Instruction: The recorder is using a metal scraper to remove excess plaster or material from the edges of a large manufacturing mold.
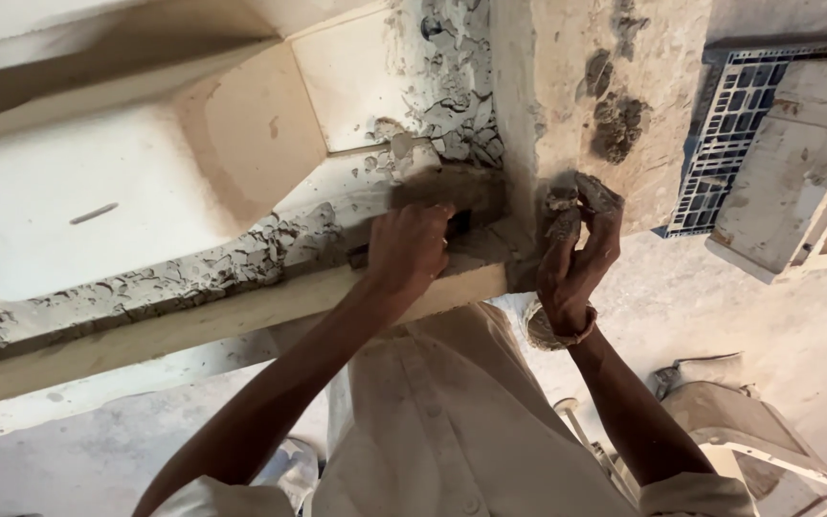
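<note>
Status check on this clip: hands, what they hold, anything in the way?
Left hand gripping a trowel against the ledge. Right hand cupping wet mortar at the wall corner. Nothing blocking; mortar spatter along ledge.

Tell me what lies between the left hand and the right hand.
In the head view, the mortar-smeared corner of the ledge lies between the left hand, gripping a dark tool, and the right hand, holding a lump of wet mortar.
</note>
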